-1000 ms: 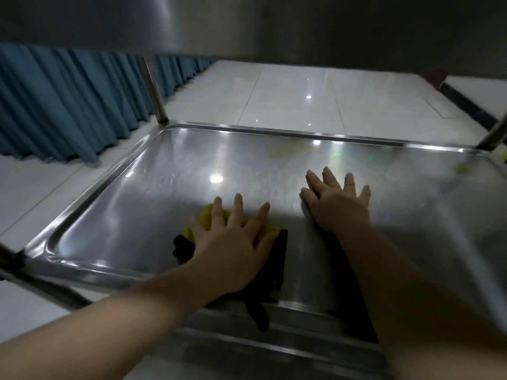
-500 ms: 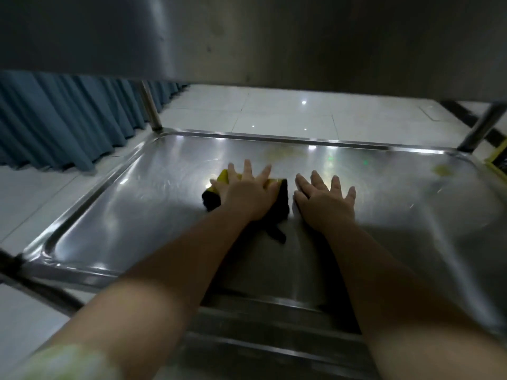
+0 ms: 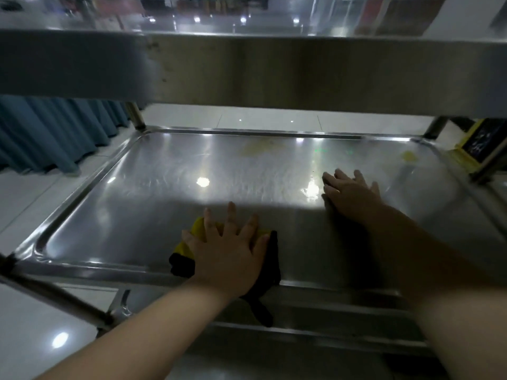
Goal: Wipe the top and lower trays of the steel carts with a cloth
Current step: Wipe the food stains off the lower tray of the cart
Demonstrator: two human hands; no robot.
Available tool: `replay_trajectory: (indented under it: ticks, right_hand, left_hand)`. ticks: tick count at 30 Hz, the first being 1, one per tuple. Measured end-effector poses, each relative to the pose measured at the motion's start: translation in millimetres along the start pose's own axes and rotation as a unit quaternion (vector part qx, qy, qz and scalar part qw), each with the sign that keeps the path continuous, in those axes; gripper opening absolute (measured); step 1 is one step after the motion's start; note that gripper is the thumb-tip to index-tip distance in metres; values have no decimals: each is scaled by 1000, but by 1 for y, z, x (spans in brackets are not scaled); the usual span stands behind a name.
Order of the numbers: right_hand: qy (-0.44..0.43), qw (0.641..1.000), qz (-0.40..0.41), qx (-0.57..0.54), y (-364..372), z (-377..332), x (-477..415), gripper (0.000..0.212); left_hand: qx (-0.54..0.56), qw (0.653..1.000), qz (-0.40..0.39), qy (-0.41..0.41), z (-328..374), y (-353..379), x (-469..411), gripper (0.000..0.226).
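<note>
One yellow-black cloth [image 3: 181, 266], mostly hidden beneath flat, splayed left hand [image 3: 230, 256]; one right hand [image 3: 351, 194], fingers straight, on lower tray [image 3: 153, 204]; top tray [image 3: 274, 75] cropped.

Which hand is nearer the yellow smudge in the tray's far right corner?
Right: right hand lies just short of the smudge; left hand presses the cloth at the near rim.

Left hand [image 3: 230, 259] flat on cloth [image 3: 183, 256], lower tray [image 3: 82, 187].

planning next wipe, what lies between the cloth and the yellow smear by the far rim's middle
Head view: only bare tray steel between cloth and smear, with light glare.
</note>
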State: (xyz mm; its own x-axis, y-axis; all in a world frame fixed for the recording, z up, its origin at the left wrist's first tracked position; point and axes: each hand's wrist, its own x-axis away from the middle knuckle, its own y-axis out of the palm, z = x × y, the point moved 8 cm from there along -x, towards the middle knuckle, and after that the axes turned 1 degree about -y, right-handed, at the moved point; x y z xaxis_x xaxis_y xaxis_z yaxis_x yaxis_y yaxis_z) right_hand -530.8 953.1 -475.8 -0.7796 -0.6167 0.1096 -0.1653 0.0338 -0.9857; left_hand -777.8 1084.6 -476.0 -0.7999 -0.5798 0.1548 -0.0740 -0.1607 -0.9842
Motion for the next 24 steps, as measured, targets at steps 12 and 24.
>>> replay_trajectory:
  ticks: [12, 24]
  right_hand:
    - [21, 998, 56, 15, 18, 15, -4, 55]
    - [22, 996, 80, -9, 14, 9, 5, 51]
  left_hand:
    - [32, 999, 5, 0, 139, -26, -190, 60]
    - [10, 998, -26, 54, 85, -1, -61, 64]
